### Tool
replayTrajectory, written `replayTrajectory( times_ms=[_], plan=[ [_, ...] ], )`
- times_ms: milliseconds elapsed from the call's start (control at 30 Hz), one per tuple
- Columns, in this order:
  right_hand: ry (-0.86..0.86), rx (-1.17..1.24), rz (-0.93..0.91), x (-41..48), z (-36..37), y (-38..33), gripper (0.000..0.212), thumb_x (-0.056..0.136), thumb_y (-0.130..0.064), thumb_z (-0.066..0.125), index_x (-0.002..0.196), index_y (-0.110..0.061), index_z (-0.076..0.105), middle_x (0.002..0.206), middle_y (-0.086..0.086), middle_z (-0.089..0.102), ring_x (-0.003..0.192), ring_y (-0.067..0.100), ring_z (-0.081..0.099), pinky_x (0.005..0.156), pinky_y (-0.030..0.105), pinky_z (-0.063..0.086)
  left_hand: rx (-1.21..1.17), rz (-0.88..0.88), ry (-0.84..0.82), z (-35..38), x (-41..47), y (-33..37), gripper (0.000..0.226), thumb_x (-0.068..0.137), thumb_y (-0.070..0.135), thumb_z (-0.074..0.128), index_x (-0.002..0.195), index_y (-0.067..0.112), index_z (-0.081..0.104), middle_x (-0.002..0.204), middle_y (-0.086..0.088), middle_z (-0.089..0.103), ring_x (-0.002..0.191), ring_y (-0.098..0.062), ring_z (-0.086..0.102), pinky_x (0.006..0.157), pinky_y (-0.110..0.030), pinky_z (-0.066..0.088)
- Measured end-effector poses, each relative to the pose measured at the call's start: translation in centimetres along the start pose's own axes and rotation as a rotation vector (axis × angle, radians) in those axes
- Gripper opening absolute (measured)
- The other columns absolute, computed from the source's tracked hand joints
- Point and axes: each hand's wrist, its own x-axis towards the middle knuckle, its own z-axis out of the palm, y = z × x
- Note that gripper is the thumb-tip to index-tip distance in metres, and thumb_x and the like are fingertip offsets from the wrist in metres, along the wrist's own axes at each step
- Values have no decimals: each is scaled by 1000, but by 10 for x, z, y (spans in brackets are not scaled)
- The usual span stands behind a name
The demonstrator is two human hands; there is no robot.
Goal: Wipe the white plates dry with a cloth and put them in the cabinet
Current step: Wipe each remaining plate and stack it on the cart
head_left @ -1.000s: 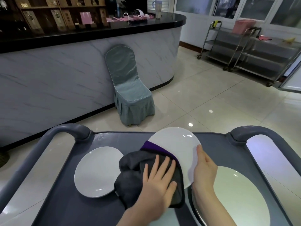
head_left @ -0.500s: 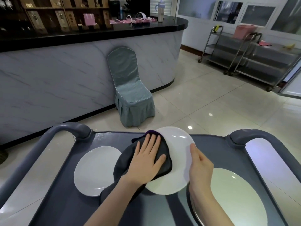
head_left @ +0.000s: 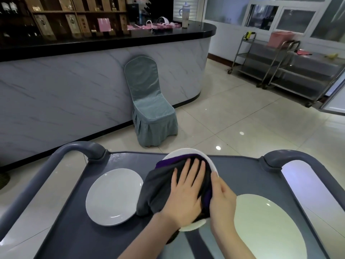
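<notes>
The left plate (head_left: 113, 197) lies on the cart (head_left: 74, 230). The left hand (head_left: 186, 193), fingers flat, presses the cloth (head_left: 156, 189) onto the middle plate (head_left: 210, 161), its rim gripped by the right hand (head_left: 222, 200). The right plate (head_left: 268, 227) waits; wiping seems midway, with putting away apparently not begun.

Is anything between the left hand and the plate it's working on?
Yes: the dark cloth lies under the flat left hand, covering most of the plate. The right hand holds the plate's edge.
</notes>
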Motion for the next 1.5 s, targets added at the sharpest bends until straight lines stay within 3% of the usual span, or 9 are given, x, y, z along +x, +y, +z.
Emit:
replayTrajectory(
  times_ms=[167,400,533,633,833,1100,1233,1333,1500],
  plan=[
    [-128,-189,-73,2,-22,-6,52,99,-29,57,50,-27,40,51,-11,35,51,7,30,49,17,29,-124,-23,52,-13,13,-23,72,91,54,21,151,38,-15,160,19,-19,148,-3,-22,121,-38,-12],
    [-428,-434,-221,33,-52,-39,28,100,-21,58,79,-31,73,82,-20,73,76,-5,62,68,8,44,-789,-191,66,-42,12,-32,55,86,45,49,140,46,38,137,31,44,133,3,37,115,-35,33],
    [-595,-564,-291,38,-45,-51,25,100,-29,56,106,-47,73,105,-34,70,100,-10,63,82,6,43,-651,-133,80,-53,17,-24,31,83,53,59,113,46,52,108,20,63,107,-2,57,95,-33,48],
    [-622,-606,-390,32,-36,-50,33,101,-30,55,110,-59,67,107,-40,66,101,-14,61,83,4,39,-640,-109,52,-59,24,-25,20,84,39,72,97,37,57,91,18,66,89,-3,61,82,-24,49],
    [-450,-441,-344,39,-45,-49,24,97,-21,63,90,-41,74,97,-28,73,92,-8,65,76,6,43,-750,-239,187,-53,14,-34,13,88,29,73,83,26,61,74,8,63,69,-2,53,66,-15,42],
    [-359,-374,-249,54,-67,-62,21,99,-34,57,88,-26,72,82,-8,69,73,5,56,71,29,43,-888,-429,261,-37,-5,-32,13,89,37,67,79,34,59,77,11,67,71,2,59,63,-9,45],
    [-497,-507,-298,58,-63,-71,27,97,-35,58,81,-16,69,79,1,65,71,7,51,68,28,40,-860,-340,224,-49,10,-31,13,85,36,73,79,29,64,75,14,68,68,3,59,63,-11,45],
    [-624,-639,-333,47,-50,-65,18,97,-31,60,89,-26,75,82,-17,72,76,1,61,70,16,44,-715,-196,112,-58,20,-25,19,80,35,78,73,34,61,68,17,64,65,6,54,63,-8,41],
    [-426,-445,-280,58,-58,-58,21,97,-29,62,84,-18,74,76,-7,68,71,8,56,70,26,43,-825,-254,181,-59,11,-26,8,90,26,69,96,31,66,88,15,71,83,6,61,71,-8,44]
  ],
)
